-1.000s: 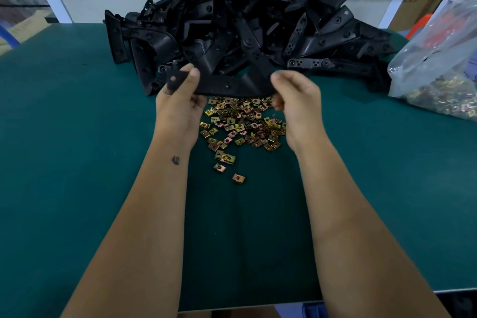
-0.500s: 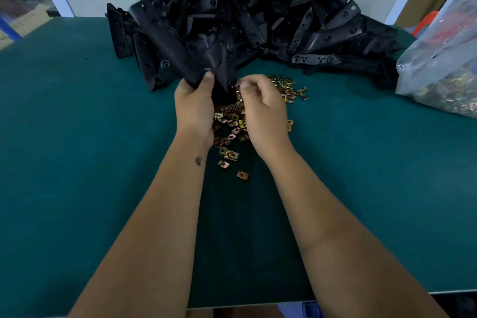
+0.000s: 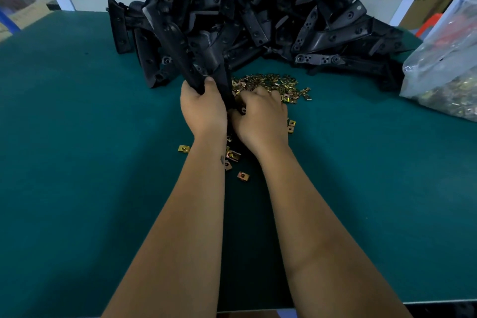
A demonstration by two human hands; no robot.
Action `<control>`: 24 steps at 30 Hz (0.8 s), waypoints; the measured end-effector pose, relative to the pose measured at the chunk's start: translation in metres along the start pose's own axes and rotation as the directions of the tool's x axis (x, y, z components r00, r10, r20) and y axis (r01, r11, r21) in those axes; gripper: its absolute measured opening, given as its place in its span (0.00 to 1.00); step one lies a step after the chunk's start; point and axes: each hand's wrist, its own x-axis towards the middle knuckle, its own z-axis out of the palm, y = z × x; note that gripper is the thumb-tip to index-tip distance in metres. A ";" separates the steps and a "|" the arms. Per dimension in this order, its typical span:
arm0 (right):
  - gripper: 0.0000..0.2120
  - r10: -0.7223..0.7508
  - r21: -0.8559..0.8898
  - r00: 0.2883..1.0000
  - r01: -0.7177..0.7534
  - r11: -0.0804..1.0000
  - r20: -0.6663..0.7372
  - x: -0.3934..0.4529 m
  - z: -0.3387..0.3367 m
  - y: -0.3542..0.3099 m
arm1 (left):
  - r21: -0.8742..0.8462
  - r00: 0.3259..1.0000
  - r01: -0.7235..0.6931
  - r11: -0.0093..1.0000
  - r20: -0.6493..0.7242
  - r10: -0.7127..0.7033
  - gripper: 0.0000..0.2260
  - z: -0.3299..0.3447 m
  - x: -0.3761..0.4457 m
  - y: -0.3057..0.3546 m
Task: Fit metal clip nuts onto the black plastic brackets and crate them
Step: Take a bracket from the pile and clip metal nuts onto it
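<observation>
A: Black plastic bracket [image 3: 180, 59], one long piece, gripped at its near end by the left hand [image 3: 202, 108], fingers and thumb wrapped round it; standing steeply now, far end leaning up against the heap of brackets [image 3: 258, 15] at the back of the desk [image 3: 77, 162].

B: Different from a second ago?

A: Yes. Held flat then, across both hands, above the nuts. Since tipped on end and left to the left hand alone.

B: And the right hand [image 3: 260, 116]?

A: Off the bracket, lowered knuckles-up onto the loose clip nuts [image 3: 271, 85], fingers curled down into them. Whether pinching a nut already: cannot tell, fingertips hidden under the hand.

B: Meaning for the job?

A: Probably the start of a fitting: bracket steadied, nut being picked. No nut visible on this bracket yet, though the near end is hidden by the hands.

B: Anything else about?

A: Strays lying closer in, one single nut [image 3: 242, 176] beside the left forearm. Clear bag of nuts [image 3: 444, 80] at the right edge of the desk. No crate in view, so crating looks a long way off.
</observation>
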 end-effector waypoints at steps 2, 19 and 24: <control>0.09 0.010 0.012 1.000 -0.010 1.000 -0.009 0.000 0.000 -0.001 | 0.005 1.000 -0.004 1.000 0.010 0.004 0.07 0.000 0.000 0.000; 0.09 0.285 0.750 0.944 -0.067 0.658 -0.166 0.000 -0.013 0.001 | -0.407 0.919 0.326 0.853 0.347 -0.185 0.05 -0.012 -0.004 0.017; 0.13 0.376 0.921 0.926 -0.123 0.371 -0.028 0.004 -0.015 0.004 | -0.433 0.870 0.397 0.809 0.458 -0.183 0.11 -0.013 -0.002 0.016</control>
